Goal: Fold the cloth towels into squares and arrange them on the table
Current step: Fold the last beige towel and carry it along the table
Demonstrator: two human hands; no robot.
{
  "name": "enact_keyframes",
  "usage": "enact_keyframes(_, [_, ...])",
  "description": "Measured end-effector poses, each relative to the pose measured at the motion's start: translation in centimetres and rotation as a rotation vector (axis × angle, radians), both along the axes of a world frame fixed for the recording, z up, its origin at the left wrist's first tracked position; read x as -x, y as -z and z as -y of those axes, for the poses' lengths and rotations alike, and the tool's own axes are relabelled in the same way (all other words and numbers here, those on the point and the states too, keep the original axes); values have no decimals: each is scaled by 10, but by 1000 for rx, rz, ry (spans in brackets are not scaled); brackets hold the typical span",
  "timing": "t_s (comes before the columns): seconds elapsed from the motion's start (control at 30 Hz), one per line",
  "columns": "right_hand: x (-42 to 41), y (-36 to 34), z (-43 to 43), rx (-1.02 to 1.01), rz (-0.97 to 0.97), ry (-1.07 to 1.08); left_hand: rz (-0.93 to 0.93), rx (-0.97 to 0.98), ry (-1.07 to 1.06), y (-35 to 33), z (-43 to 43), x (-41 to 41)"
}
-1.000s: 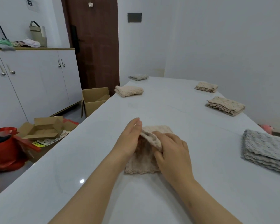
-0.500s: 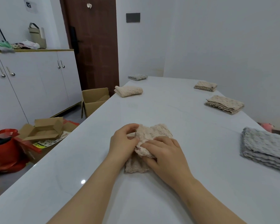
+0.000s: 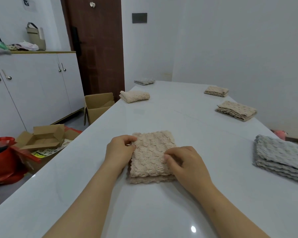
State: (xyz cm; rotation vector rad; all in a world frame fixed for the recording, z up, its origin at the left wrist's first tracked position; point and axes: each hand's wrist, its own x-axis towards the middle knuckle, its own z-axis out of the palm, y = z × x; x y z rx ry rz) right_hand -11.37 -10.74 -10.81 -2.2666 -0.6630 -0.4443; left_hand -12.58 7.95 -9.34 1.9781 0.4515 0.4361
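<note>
Where the white table (image 3: 187, 121) runs closest to the camera, a beige towel (image 3: 152, 154) lies folded into a near-square pad, its nubbly, looped surface facing up. Two layers show at the near edge, the lower one peeking out a little beyond the upper. The left hand (image 3: 120, 150) sits at the towel's left edge with curled fingers pinching the far-left corner of the top layer. The right hand (image 3: 186, 164) rests on the right side of the pad, fingers bent and pressed together, fingertips (image 3: 168, 156) bearing down on the fabric; whether it grips the edge beneath, I cannot tell.

Other folded towels are set out well apart along the table's edges: a beige one (image 3: 134, 96) on the far left edge, a grey one (image 3: 144, 81) beyond it at the far left corner, two tan ones at the far right (image 3: 216, 91) and mid right (image 3: 236, 110), and a larger grey stack (image 3: 282, 157) at the near right, partly cut off by the frame.

Left of the table, open cardboard boxes (image 3: 97, 105) and a red bag (image 3: 3, 160) stand on the floor in front of white cabinets (image 3: 33, 86).
</note>
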Motion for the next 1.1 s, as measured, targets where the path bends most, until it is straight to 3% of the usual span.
enact_keyframes(0.07, [-2, -2, 1, -100, -1, 51, 9, -259, -10, -5, 2, 4])
enact_keyframes(0.13, [-5, -4, 1, -75, -65, 51, 18, -428, 109, -9, 10, 7])
enact_keyframes(0.23, [-6, -4, -2, 93, -220, -26, -221, -534, 346, -1, 24, 8])
enact_keyframes(0.3, [-7, -4, -3, 160, -304, -52, -365, -616, 380, 9, 25, 8])
enact_keyframes(0.43, [-7, -1, -3, 277, -339, -33, -425, -723, 369, 15, 22, 11])
enact_keyframes(0.6, [-8, 0, -7, 375, -313, 16, -432, -773, 369, 13, 23, 12])
enact_keyframes(0.7, [-4, -5, -5, 279, -338, 17, -359, -737, 359, 14, 21, 16])
enact_keyframes(0.83, [5, -9, 0, 260, -251, 218, -285, -743, 135, 10, 20, 29])
enact_keyframes(0.93, [5, -12, 4, 331, -325, 311, -416, -660, 89, -1, 18, 39])
enact_keyframes(1.1, [4, -19, 4, 179, -524, 247, -457, -487, 152, -7, 14, 37])
